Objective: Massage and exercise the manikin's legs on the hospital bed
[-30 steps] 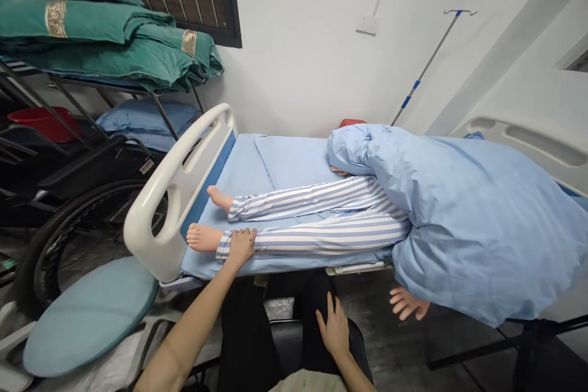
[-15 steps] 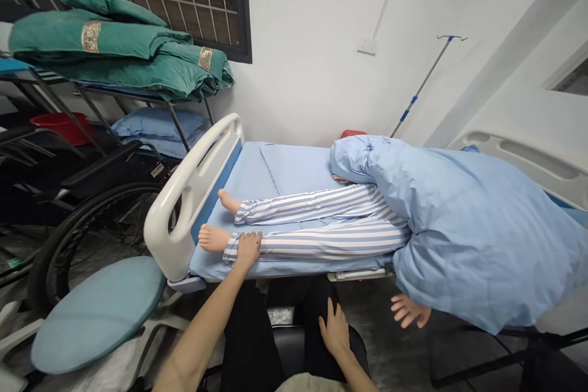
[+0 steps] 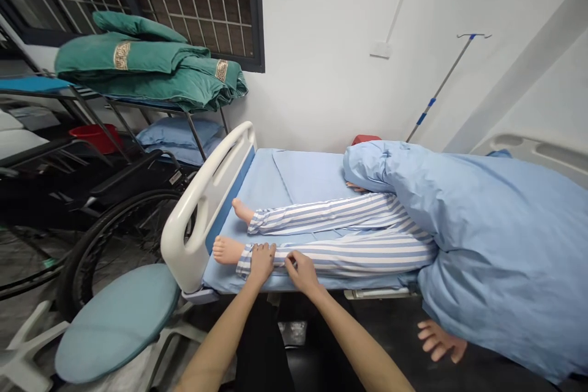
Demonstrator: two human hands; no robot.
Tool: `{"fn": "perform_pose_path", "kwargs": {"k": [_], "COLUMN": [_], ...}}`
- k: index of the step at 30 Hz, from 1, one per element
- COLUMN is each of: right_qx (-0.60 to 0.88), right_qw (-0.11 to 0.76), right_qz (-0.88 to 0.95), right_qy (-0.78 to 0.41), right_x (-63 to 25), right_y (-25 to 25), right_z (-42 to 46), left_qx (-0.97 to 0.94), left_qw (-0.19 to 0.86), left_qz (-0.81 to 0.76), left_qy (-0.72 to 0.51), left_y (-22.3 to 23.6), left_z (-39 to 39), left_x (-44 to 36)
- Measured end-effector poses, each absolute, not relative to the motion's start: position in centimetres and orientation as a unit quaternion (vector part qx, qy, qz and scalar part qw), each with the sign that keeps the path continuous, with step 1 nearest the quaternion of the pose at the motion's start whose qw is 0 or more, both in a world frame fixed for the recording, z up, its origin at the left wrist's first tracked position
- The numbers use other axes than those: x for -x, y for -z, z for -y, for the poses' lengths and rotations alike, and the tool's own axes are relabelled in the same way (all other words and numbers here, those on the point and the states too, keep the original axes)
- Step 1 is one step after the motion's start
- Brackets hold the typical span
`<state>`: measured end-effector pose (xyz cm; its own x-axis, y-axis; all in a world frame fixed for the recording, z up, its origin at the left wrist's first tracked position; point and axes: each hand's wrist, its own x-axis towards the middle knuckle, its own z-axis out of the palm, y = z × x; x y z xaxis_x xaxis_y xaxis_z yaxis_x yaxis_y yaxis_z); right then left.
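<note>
**Left hand and right hand on a manikin's blue-and-white striped trouser leg**

From the head camera, the trouser leg lies along the near edge of the bed, its cuff ending just above a smooth, bare rubbery foot. Both hands are on the cloth, close together: the left curves over the leg near the cuff, and the right sits just beside it, fingertips bunched on the stripes (a pinch, perhaps, but whether either hand truly grips cannot be told). The second striped leg lies just beyond, on a pale blue bed sheet. A bulky light blue quilt covers the manikin's upper body, and a pale manikin hand hangs below it. A curved white plastic footboard stands just past the feet.
</note>
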<state>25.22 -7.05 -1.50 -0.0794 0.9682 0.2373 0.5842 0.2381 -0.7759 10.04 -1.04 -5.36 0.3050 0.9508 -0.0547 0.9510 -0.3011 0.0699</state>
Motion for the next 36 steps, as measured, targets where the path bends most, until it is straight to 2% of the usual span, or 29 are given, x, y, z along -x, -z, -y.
{"fn": "perform_pose_path", "kwargs": {"k": [3,7,9,12,15,21,24,30,36], "right_qx": [0.566,0.568,0.569,0.579,0.591,0.587,0.6,0.632,0.606], "right_qw": [0.406,0.402,0.394,0.393,0.395,0.387,0.372,0.379,0.395], "right_qz": [0.658,0.619,0.611,0.616,0.64,0.688,0.684,0.621,0.654], "right_qy": [-0.285,-0.365,-0.385,-0.363,-0.291,-0.183,-0.183,-0.267,-0.22], "right_x": [-23.6,-22.9,-23.0,-23.4,-24.0,-24.3,-24.0,-23.8,-27.9], "right_y": [1.4,2.5,3.2,3.6,2.8,0.6,1.9,4.5,2.4], "right_z": [2.1,-4.0,-6.3,-8.9,-10.7,-15.4,-17.8,-19.8,-19.9], "left_qx": [-0.806,-0.709,-0.631,-0.572,-0.557,-0.605,-0.589,-0.545,-0.596], "left_qw": [0.128,0.285,0.312,0.328,0.34,0.281,0.264,0.287,0.233], "left_qz": [-0.576,-0.561,-0.57,-0.575,-0.585,-0.655,-0.677,-0.644,-0.666], "left_qy": [-0.046,-0.319,-0.424,-0.485,-0.482,-0.355,-0.352,-0.454,-0.383], "left_y": [4.7,2.5,1.3,0.5,1.3,5.2,5.6,4.5,4.8], "left_z": [0.3,-3.1,-5.8,-10.3,-14.6,-20.0,-20.3,-19.7,-19.1], "left_x": [-9.4,-8.7,-9.3,-11.8,-14.3,-13.7,-12.4,-13.9,-16.5]}}
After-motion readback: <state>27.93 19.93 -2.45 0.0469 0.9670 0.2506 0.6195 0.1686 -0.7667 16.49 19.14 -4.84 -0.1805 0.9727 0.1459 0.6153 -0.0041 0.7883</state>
